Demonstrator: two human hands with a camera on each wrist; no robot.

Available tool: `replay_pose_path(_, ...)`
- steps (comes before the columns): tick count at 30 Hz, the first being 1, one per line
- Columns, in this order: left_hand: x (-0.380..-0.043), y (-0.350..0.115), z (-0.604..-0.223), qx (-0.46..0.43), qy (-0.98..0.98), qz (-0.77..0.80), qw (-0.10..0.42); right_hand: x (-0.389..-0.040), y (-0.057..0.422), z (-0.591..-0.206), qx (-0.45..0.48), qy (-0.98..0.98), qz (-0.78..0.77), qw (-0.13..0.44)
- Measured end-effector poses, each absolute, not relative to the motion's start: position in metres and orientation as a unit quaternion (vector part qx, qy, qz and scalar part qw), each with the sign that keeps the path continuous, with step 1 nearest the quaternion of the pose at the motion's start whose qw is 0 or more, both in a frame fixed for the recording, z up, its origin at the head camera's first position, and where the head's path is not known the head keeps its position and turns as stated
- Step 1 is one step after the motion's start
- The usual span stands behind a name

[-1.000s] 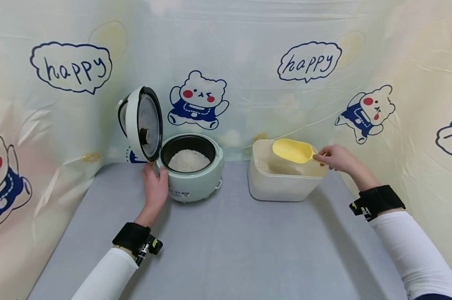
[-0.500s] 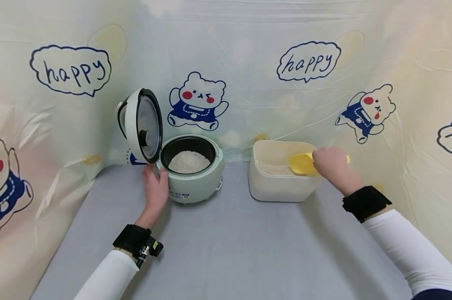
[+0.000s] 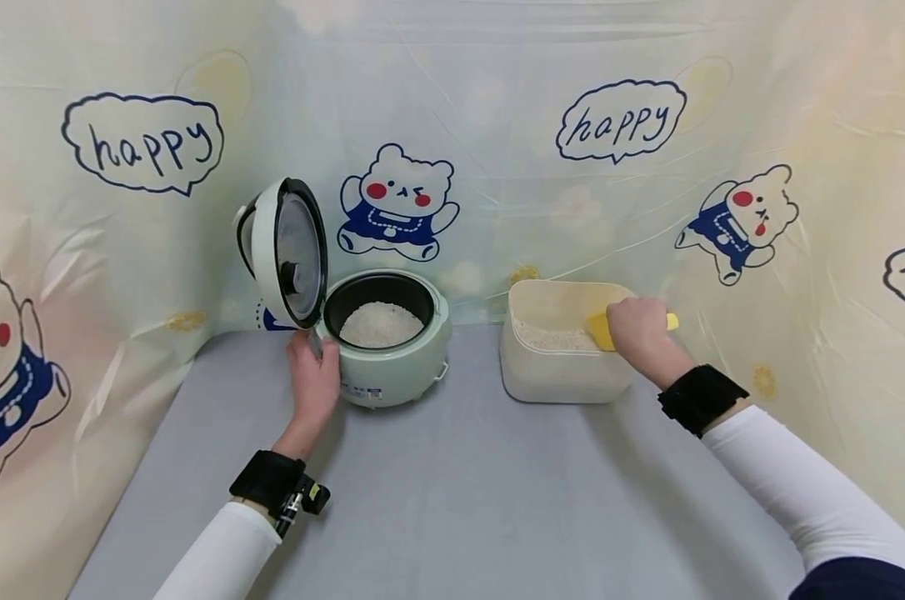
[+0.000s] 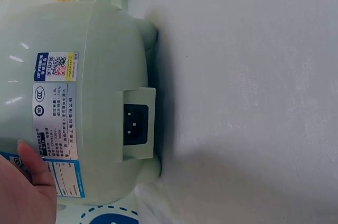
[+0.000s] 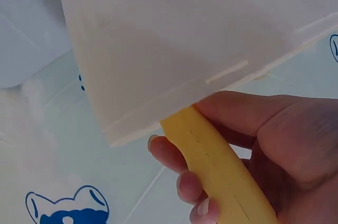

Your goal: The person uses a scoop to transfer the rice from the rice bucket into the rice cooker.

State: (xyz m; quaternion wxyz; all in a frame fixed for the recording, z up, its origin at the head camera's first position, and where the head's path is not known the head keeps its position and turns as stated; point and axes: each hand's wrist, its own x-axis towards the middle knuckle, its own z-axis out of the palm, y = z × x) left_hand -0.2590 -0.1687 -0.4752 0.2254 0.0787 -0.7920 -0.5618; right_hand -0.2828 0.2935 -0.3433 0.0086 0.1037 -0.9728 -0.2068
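Observation:
A pale green rice cooker (image 3: 392,375) stands at centre left with its lid (image 3: 300,254) raised; white rice (image 3: 381,325) lies in its dark inner pot. My left hand (image 3: 315,379) grips the cooker at the hinge side, thumb against its labelled wall in the left wrist view. To the right is a cream bin (image 3: 561,379) with grain like rice (image 3: 557,337) inside. My right hand (image 3: 640,333) holds a yellow scoop (image 5: 214,166) by the handle at the bin's right rim. Its bowl (image 3: 601,331) dips inside, partly hidden by the hand.
Both containers stand near the back of the grey-covered table (image 3: 452,500), close to a curtain (image 3: 512,208) printed with bears and "happy" bubbles. In the left wrist view a power socket (image 4: 135,124) shows low on the cooker's wall.
The right hand has turned over and moved left, taking the scoop from above the bin's rim down into it. The left hand has stayed at the cooker.

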Motion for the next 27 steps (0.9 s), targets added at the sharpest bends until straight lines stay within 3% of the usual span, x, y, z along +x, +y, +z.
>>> replay_pose_path(6, -0.26, -0.169, -0.475, 0.074, -0.791, -0.562, 0.231, -0.287, 0.302, -0.348, 0.098, -0.982, -0.163, 0.0)
replay_pose_path(27, -0.258, -0.168, -0.474, 0.079, -0.792, -0.559, 0.234, -0.3, 0.326, -0.354, 0.07, -0.988, 0.075, -0.113)
